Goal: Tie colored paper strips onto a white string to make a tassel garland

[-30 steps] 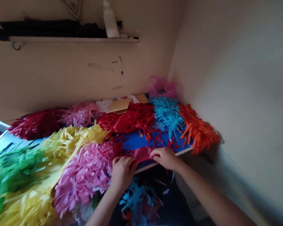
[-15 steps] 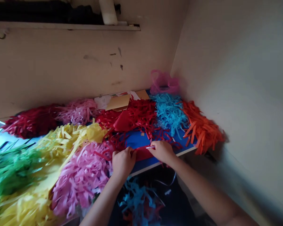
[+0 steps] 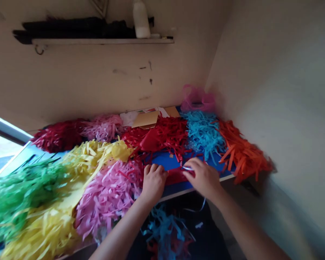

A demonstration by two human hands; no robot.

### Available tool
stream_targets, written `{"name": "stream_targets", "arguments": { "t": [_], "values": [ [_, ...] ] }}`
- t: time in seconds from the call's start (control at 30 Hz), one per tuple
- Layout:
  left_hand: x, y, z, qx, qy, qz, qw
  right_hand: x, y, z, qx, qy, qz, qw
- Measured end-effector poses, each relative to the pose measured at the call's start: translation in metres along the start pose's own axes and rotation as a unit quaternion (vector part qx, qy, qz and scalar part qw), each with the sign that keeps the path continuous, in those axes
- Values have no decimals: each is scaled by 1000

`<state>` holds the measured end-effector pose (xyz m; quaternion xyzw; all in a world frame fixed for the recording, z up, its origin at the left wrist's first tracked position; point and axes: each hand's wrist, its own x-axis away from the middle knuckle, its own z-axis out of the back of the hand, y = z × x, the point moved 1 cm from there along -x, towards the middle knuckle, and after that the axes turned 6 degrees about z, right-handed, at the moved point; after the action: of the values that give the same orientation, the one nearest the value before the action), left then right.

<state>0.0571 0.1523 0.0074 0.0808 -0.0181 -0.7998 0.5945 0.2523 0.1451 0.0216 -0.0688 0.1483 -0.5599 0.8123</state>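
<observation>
I have the person's left hand (image 3: 153, 182) at the front edge of the blue tabletop (image 3: 176, 193), its fingers (image 3: 153, 168) curled downward and touching one end of a red paper strip (image 3: 176, 176), though I cannot tell whether they grip it. The right hand (image 3: 204, 177) sits over the strip's other end, its fingers (image 3: 195, 167) bunched close together on top. A thin white sliver (image 3: 187, 168) shows at those fingertips, too small for me to identify, and I cannot tell how firm that hold is either. The red strip lies along the front edge, between the two hands. Just behind it I see a bare patch of the blue surface, then heaps of cut paper fringe: red (image 3: 168, 133), sky-blue (image 3: 204, 133) and orange (image 3: 243, 155). Left of the hands lie pink fringe (image 3: 105, 202), yellow fringe (image 3: 51, 231) and green fringe (image 3: 21, 195), with dark red fringe (image 3: 58, 136) and pale pink fringe (image 3: 103, 128) along the wall. A pink plastic bag (image 3: 197, 99) sits in the far corner, near a brown card (image 3: 148, 119). Above, a white bottle (image 3: 141, 20) stands on a wall shelf (image 3: 103, 41). More blue paper strips (image 3: 165, 227) lie below the tabletop's edge.
</observation>
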Motion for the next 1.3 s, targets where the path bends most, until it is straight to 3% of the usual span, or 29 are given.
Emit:
{"name": "stream_targets", "arguments": {
  "t": [0.07, 0.13, 0.23, 0.4, 0.57, 0.83, 1.0, 1.13, 1.3],
  "values": [
    [3, 0, 2, 3, -9, -57, 998, 7, -2, -6, -26, -38, 134, 990],
    [7, 0, 4, 7, -4, -92, 996, 6, -1, -18, -41, -80, 188, 978],
    [15, 1, 3, 15, 35, -105, 994, -5, 8, -30, -58, -78, 161, 982],
    [15, -5, -8, 58, 73, -37, 995, -23, 22, -25, -82, -74, 148, 983],
    [12, -21, -12, 102, 63, 24, 993, -33, 34, -24, -94, -92, 141, 981],
    [-1, -23, -8, 54, 17, 71, 996, -47, 29, -26, -64, -100, 46, 992],
    [-8, -21, -6, 30, -3, 67, 997, -53, 25, -26, -41, -119, 22, 992],
    [-8, -19, 0, 19, 15, 54, 998, -48, 21, -19, -11, -103, 23, 994],
    [-3, -13, 6, 3, 48, -64, 997, -31, 12, -15, 8, -103, 124, 987]
  ]
}}
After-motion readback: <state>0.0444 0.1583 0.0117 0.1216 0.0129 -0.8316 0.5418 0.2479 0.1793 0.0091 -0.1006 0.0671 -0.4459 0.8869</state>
